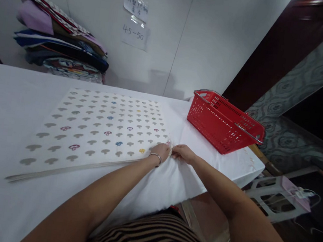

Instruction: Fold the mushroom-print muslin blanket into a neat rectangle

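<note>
A cream cloth (pixel 97 128) printed with grey and coloured mushrooms lies folded flat in layers on the white-covered table. At its near right corner, my left hand (pixel 161 152), with a bracelet on the wrist, is closed on the layered edge. Close beside it, the fingers of my right hand (pixel 183 154) pinch the same corner from the right. The corner is bunched up between both hands, and the white table cover (pixel 167 185) is wrinkled below them. The exact fingertip contact is partly hidden.
A red plastic basket (pixel 223 125) with metal handles stands on the table's right side. A stack of folded fabrics (pixel 64 44) leans by the wall at the back left. Paper signs (pixel 134 34) hang on the wall. A white plastic stool (pixel 279 198) stands beyond the table's right edge.
</note>
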Tool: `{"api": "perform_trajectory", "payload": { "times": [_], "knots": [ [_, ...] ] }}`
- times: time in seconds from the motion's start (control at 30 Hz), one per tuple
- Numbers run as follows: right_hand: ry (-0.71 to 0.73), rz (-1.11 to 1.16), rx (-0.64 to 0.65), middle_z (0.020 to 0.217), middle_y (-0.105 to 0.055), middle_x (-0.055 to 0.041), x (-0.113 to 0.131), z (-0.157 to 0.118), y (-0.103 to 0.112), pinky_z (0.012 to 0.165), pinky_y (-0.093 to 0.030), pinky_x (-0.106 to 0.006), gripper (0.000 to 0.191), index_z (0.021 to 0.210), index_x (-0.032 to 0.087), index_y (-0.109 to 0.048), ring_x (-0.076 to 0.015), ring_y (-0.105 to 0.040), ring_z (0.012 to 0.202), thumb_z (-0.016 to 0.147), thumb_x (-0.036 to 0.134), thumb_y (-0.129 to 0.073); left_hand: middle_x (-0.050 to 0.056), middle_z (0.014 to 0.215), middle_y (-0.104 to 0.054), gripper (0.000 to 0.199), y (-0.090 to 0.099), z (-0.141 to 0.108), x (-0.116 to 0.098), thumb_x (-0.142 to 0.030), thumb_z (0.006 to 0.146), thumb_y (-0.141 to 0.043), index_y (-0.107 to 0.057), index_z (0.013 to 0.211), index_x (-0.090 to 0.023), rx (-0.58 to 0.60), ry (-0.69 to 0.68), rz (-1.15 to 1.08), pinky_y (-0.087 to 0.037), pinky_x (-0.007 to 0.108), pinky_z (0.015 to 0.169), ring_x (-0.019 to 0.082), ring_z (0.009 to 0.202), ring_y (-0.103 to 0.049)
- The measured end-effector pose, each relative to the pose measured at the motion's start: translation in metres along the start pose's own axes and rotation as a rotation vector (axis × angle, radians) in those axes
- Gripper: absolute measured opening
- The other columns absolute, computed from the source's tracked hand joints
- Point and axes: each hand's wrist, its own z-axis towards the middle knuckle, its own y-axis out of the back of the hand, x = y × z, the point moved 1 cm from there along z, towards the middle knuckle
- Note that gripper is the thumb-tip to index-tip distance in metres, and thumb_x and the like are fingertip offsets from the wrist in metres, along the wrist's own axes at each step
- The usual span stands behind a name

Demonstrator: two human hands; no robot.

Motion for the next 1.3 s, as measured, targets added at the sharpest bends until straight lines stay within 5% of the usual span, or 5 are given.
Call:
{"api": "perform_trajectory", "payload": {
  "times": [0.63,0.8,0.97,1.3],
  "knots": [
    [-0.022,0.018,-0.059,0.057,-0.063,-0.0012,-0.001,0.001,-0.002,0.031,-0.023,-0.018,0.013,0.064,0.014,-0.058,-0.0076,-0.051,0.04,0.076,0.015,-0.058,0.008,0.098,-0.068,0.029,0.006,0.002,0.002,-0.025,0.087,-0.039,-0.068,0.09,-0.018,-0.096,0.059,-0.017,-0.045,0.027,0.074,0.018,0.088,-0.062],
    [-0.026,0.043,-0.066,0.059,-0.063,-0.0021,-0.002,0.0,-0.001,0.032,-0.024,-0.018,0.012,0.064,0.014,-0.058,-0.0074,-0.052,0.04,0.076,0.016,-0.056,0.01,0.1,-0.062,0.026,0.008,-0.006,0.0,-0.024,0.087,-0.04,-0.063,0.096,-0.016,-0.195,-0.09,0.141,-0.045,0.031,0.076,0.021,0.093,-0.06],
    [-0.011,0.048,-0.058,0.056,-0.063,-0.0012,-0.004,0.001,-0.001,0.032,-0.025,-0.017,0.011,0.063,0.014,-0.057,-0.0074,-0.051,0.041,0.074,0.017,-0.056,0.012,0.101,-0.058,0.023,-0.002,-0.009,-0.009,-0.02,0.088,-0.042,-0.06,0.1,-0.013,-0.14,-0.276,0.292,-0.044,0.037,0.084,0.024,0.101,-0.055],
    [0.025,0.025,-0.062,0.047,-0.058,0.0006,-0.006,0.001,-0.003,0.032,-0.023,-0.017,0.013,0.059,0.015,-0.057,-0.0066,-0.046,0.039,0.072,0.018,-0.054,0.015,0.104,-0.058,0.026,-0.002,-0.003,-0.02,-0.013,0.088,-0.04,-0.059,0.105,-0.011,0.018,-0.268,0.322,-0.048,0.036,0.08,0.025,0.101,-0.058]
  ]
}}
